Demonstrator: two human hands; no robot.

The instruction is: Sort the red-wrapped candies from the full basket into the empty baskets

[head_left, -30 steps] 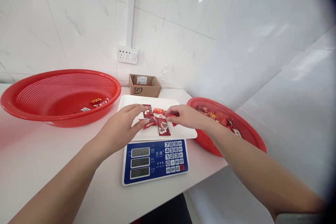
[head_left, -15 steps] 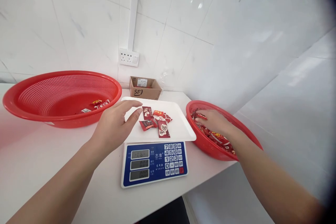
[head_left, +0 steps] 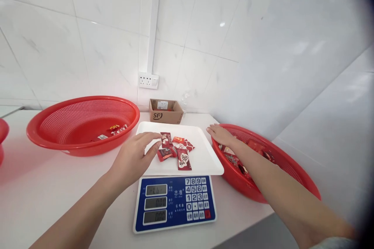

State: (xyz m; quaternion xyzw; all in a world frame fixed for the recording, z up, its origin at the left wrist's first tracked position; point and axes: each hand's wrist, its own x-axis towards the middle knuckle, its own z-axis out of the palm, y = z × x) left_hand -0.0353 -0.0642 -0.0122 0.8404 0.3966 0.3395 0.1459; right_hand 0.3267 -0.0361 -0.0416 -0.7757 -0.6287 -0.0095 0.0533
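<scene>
My left hand (head_left: 133,157) hovers at the left side of the white weighing tray (head_left: 146,129), thumb and fingers apart, holding nothing. Its fingertips come up to a dark red snack packet (head_left: 166,139); whether they touch it I cannot tell. Several small red wrapped packets lie on the tray, among them a brown-red one (head_left: 184,159) nearest the scale's blue panel (head_left: 175,204). My right hand (head_left: 221,134) is over the left rim of the right-hand red basket (head_left: 304,179), fingers draped across the edge and thumb hidden. Wrapped snacks (head_left: 233,159) lie inside that basket.
A larger red mesh basket (head_left: 84,146) with a few packets in it stands on the left of the white table (head_left: 87,175). A cardboard box (head_left: 166,116) sits by the tiled wall below a socket (head_left: 148,81). Part of another red container (head_left: 2,136) shows at the far left.
My right hand has come out of the snacks and onto the basket's rim. That basket has shifted, its far right end further right and nearer me. The view has tilted up; my left hand stays by the tray.
</scene>
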